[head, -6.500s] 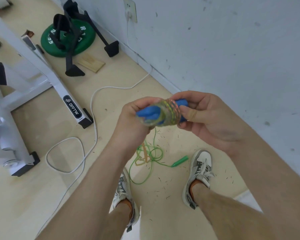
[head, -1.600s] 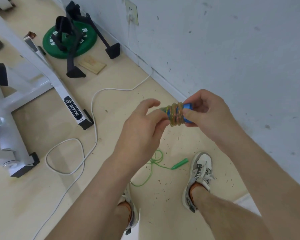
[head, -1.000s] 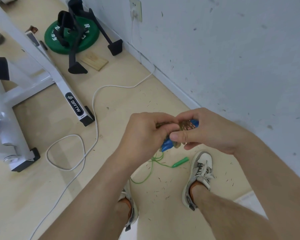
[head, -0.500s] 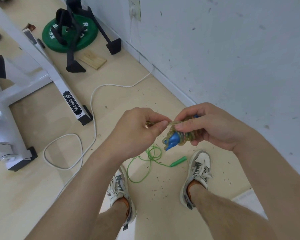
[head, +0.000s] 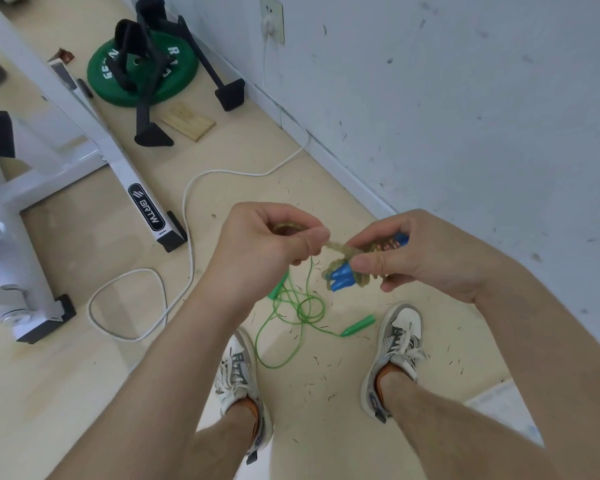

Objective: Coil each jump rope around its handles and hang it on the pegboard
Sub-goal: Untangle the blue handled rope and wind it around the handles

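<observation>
The pale floor (head: pixel 84 393) carries a white equipment frame (head: pixel 118 168) and a green weight plate (head: pixel 174 84) by the wall. A green jump rope (head: pixel 302 306) lies loosely tangled on the floor between the person's shoes. Above it, the right hand (head: pixel 423 258) grips a bundle: two blue handles (head: pixel 340 277) side by side, wound with glittery, yellowish translucent rope (head: pixel 336 247). The left hand (head: pixel 260 251), fingers curled, pinches the rope's free strand, drawn taut between the hands.
</observation>
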### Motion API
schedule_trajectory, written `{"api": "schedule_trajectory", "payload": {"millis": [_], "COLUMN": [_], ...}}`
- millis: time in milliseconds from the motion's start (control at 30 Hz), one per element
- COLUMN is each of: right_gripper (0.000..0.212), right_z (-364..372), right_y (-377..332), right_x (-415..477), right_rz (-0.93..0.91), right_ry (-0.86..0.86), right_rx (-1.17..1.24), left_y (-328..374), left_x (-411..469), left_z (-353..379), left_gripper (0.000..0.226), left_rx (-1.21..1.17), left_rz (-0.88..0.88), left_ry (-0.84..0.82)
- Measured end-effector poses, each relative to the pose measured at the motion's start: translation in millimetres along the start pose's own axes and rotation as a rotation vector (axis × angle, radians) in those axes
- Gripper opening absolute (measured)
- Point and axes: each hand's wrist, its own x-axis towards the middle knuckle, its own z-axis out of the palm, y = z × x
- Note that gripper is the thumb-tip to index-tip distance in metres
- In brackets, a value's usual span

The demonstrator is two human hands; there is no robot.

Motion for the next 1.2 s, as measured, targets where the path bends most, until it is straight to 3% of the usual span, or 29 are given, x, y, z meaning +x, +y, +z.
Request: {"api": "schedule_trajectory", "payload": {"millis": [100, 200, 333, 433, 567, 633, 733, 833, 900, 933, 1033, 1067, 1200], "right_gripper": [0.032, 0.034, 0.023, 0.021, 0.027, 0.033, 0.034, 0.036, 0.034, 0.029, 0.009, 0.007, 0.013], "right_z": [3.0, -0.4, 1.0, 8.3, 12.3, 15.8, 20.3, 18.4, 16.2, 16.3, 23.1, 25.4, 26.1], "right_y": [2.4, 3.2, 2.6, 1.6, -1.5, -3.6, -5.8, -6.0, -4.9, -4.1, -2.8, -1.9, 5.5], "right_x": [4.6, 9.9, 12.2, 13.8, 11.5, 10.8, 10.2, 9.3, 9.4, 10.2, 12.2, 13.3, 17.3], "right_rz": [-0.040, -0.038, -0.066, -0.083, -0.070, -0.072, -0.098, -0.113, -0.139, -0.154, -0.209, -0.227, -0.272], "right_ry": [0.143, 0.322, 0.453, 0.493, 0.379, 0.297, 0.205, 0.185, 0.237, 0.298, 0.496, 0.551, 0.659], "right_rx": [0.110, 0.380, 0.495, 0.479, 0.593, 0.677, 0.791, 0.876, 0.833, 0.763, 0.492, 0.400, 0.070], "left_y": [0.2, -4.1, -16.1, -17.6, -21.9, -23.7, -15.8, -13.9, -16.2, -18.6, -23.6, -22.5, -20.3], "left_x": [-0.3, 0.3, 1.9, 3.8, 3.5, 4.3, 3.5, -0.1, -0.9, 0.4, 3.2, 2.0, 1.9], "left_z": [-4.7, -9.9, -5.5, -4.4, -7.3, -3.9, 8.5, 24.9, 33.8, 36.7, 38.2, 37.5, 32.9], "left_gripper": [0.012, 0.027, 0.024, 0.028, 0.028, 0.036, 0.037, 0.029, 0.027, 0.026, 0.025, 0.025, 0.025], "left_rx": [0.123, 0.252, 0.578, 0.732, 0.951, 0.752, 0.152, -0.036, -0.076, 0.035, 0.782, 0.919, 1.048], "left_rz": [-0.011, -0.036, -0.127, -0.118, -0.097, -0.074, -0.048, -0.096, -0.134, -0.101, 0.241, 0.331, 0.446], "left_ry": [-0.032, -0.061, -0.276, -0.387, -0.454, -0.432, -0.411, -0.424, -0.316, -0.232, -0.079, -0.033, 0.007]}}
